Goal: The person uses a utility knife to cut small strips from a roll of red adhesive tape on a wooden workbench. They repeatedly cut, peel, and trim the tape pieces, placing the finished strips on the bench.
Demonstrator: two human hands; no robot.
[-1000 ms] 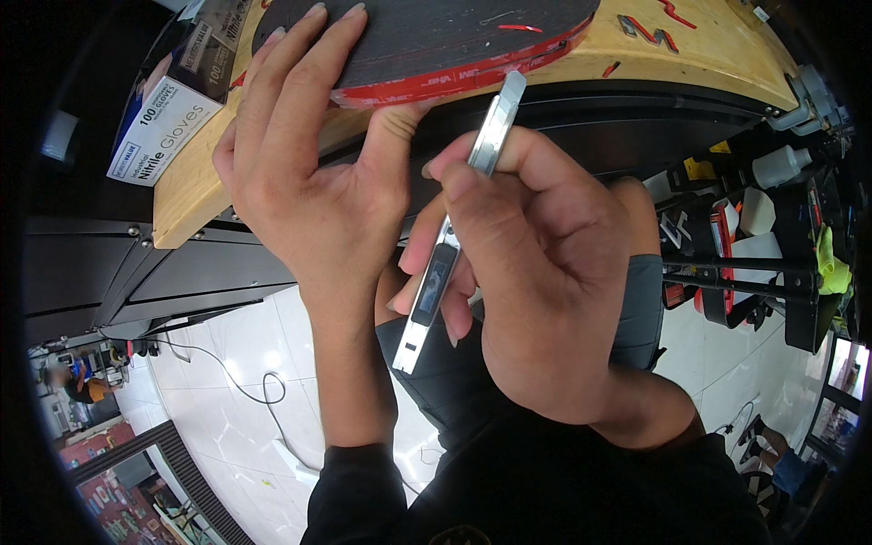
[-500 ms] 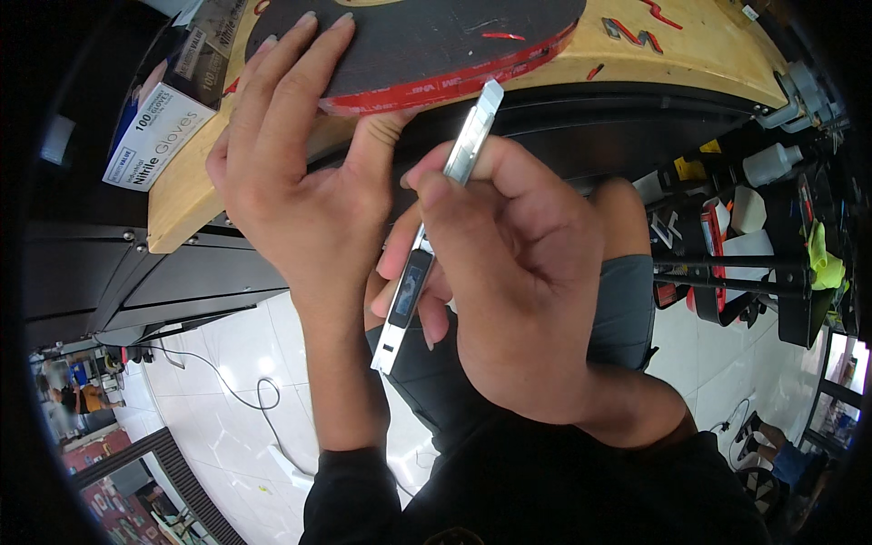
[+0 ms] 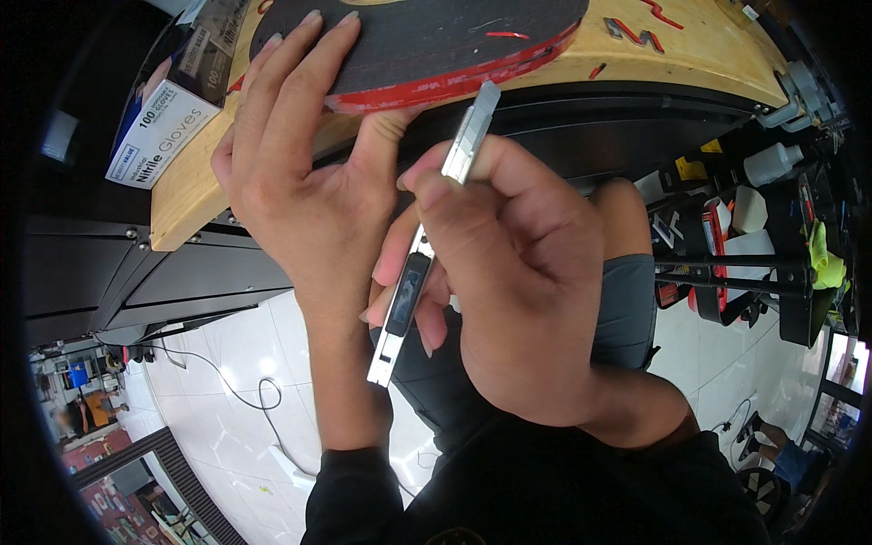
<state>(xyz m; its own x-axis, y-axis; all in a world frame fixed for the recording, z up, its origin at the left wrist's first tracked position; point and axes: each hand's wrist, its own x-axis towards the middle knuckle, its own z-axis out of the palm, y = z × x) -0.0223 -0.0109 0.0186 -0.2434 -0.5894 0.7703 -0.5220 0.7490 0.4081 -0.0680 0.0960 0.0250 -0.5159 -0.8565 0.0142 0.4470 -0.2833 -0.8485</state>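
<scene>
A dark flat piece (image 3: pixel 409 50) with a red tape strip along its edge lies on the wooden bench at the top of the head view. My left hand (image 3: pixel 322 195) grips it, fingers spread over the top and thumb beneath the edge. My right hand (image 3: pixel 509 291) is closed around a silver utility knife (image 3: pixel 404 295) with a black slider, held diagonally. The knife's blade points up at the red edge, very close to it; contact I cannot tell. Small red strips and red-backed chrome letters (image 3: pixel 636 34) lie on the bench right of the piece.
Glove boxes (image 3: pixel 163 132) stand at the bench's (image 3: pixel 736 73) left end. A black caddy (image 3: pixel 745 277) of supplies and a white bottle (image 3: pixel 772 163) are at right. A cord (image 3: pixel 218 371) runs over the tiled floor. Another person (image 3: pixel 73 413) is far left; another person's legs (image 3: pixel 763 431) show at lower right.
Since a second ago my right hand and the knife have shifted left, the blade tip ending slightly lower along the red edge. My left hand keeps its grip with little movement.
</scene>
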